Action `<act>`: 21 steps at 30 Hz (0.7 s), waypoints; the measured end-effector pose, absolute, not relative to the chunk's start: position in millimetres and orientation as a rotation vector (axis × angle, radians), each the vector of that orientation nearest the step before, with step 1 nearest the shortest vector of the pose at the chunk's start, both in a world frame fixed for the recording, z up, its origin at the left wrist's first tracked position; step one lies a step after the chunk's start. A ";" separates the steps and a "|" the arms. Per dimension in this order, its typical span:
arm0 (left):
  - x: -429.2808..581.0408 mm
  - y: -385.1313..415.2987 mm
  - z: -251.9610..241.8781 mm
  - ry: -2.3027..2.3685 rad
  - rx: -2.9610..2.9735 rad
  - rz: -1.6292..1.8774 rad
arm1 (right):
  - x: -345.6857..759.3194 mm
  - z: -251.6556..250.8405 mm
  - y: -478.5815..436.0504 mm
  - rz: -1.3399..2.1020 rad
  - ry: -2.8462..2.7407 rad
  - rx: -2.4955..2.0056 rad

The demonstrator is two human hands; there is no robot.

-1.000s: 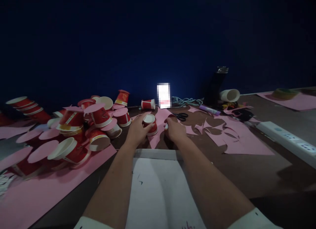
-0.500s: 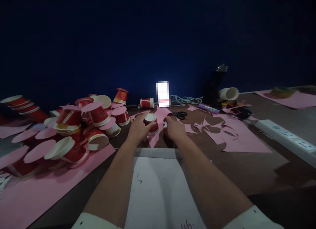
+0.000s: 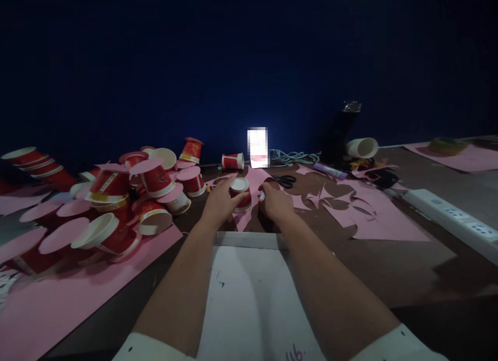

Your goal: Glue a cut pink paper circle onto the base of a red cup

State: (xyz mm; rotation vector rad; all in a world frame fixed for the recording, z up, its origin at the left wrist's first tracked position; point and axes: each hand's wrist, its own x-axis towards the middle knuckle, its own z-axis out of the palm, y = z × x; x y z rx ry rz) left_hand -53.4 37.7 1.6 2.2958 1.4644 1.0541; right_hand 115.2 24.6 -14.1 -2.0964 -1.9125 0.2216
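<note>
My left hand (image 3: 221, 201) is closed round a red paper cup (image 3: 243, 201), its pale round end facing up. The cup stands on a pink paper piece (image 3: 254, 177) in the middle of the table. Just to the right, my right hand (image 3: 275, 201) is closed, with a small pale tip (image 3: 262, 196) showing at its fingers. What it holds is mostly hidden. Black-handled scissors (image 3: 286, 181) lie beyond my right hand. Another red cup (image 3: 233, 161) lies on its side behind the held one.
A heap of red cups with pink paper discs (image 3: 150, 177) fills the left, on a pink sheet (image 3: 97, 304). Cut pink scraps (image 3: 383, 216), a purple tube (image 3: 330, 170) and a white power strip (image 3: 447, 208) lie right. A bright screen (image 3: 257, 146) stands behind. A white board (image 3: 252, 299) lies below my arms.
The whole view has shifted very slightly. My hands keep the same hold, and the cup shows little or no movement between them.
</note>
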 end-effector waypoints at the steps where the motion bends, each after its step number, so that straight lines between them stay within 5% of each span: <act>1: -53.4 37.6 0.8 1.460 2.304 1.063 | 115.3 -14.3 24.6 0.218 -1.910 -2.092; 21: -52.4 35.9 -5.3 1.445 2.318 1.112 | 115.3 -13.1 23.9 0.234 -1.903 -2.093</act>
